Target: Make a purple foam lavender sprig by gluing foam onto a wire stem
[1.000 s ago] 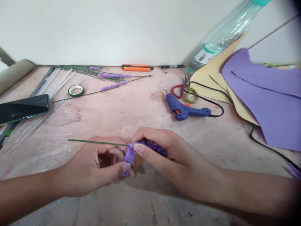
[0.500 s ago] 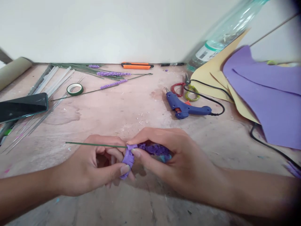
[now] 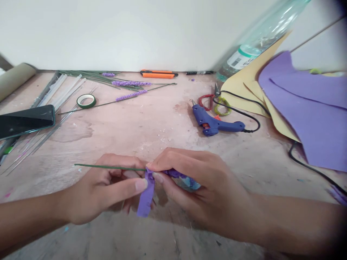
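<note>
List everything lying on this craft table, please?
foam strip: one, purple, hanging between both thumbs
wire stem: one, green, in both hands
glue gun: one, blue, centre right
scissors: one, red and green handles, behind gun
foam sheets: purple and yellow, right
bottle: one, clear, far right
floral tape: one, green, left
phone: one, black, left
utility knife: one, orange, by wall
left hand: pinching strip
right hand: gripping wrapped end

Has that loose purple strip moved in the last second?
Yes. The purple strip has uncurled and now hangs lower, further below the green wire, which has stayed level.
</note>
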Available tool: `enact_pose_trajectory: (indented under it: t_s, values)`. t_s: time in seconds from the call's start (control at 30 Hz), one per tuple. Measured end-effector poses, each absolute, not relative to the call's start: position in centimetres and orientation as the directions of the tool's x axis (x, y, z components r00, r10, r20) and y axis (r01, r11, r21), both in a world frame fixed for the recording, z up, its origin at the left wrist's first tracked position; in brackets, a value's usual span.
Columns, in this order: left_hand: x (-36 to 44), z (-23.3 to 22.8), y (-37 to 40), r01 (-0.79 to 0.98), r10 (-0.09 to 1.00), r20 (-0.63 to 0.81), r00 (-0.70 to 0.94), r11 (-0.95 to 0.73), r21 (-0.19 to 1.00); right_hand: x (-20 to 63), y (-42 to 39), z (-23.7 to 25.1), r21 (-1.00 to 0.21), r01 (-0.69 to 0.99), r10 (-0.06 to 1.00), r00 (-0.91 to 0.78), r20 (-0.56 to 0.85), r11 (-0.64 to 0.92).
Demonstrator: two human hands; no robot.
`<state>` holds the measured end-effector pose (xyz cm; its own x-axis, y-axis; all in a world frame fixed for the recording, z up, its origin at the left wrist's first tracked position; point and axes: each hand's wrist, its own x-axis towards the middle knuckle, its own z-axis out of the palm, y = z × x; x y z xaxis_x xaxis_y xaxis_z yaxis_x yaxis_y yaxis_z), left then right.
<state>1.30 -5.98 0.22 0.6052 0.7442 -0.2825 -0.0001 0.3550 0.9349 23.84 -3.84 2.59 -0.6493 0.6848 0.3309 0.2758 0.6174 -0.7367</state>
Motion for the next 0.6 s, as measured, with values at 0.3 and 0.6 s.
enact_pose_trajectory:
  t_s: [0.3,0.6]
  values:
    - [1.4,-0.5,-6.4,0.005,0.822,-0.269,0.502,0.309,0.951,24.1,-2.8,3.8,-0.732,0.448,0.725,-0.683,0.09,0.513]
    - [1.6,0.1,-6.3,0.07,0.84,-0.247,0.483,0.244,0.967,24.3,-2.9,4.2,-0.759,0.435,0.665,-0.746,-0.003,0.485]
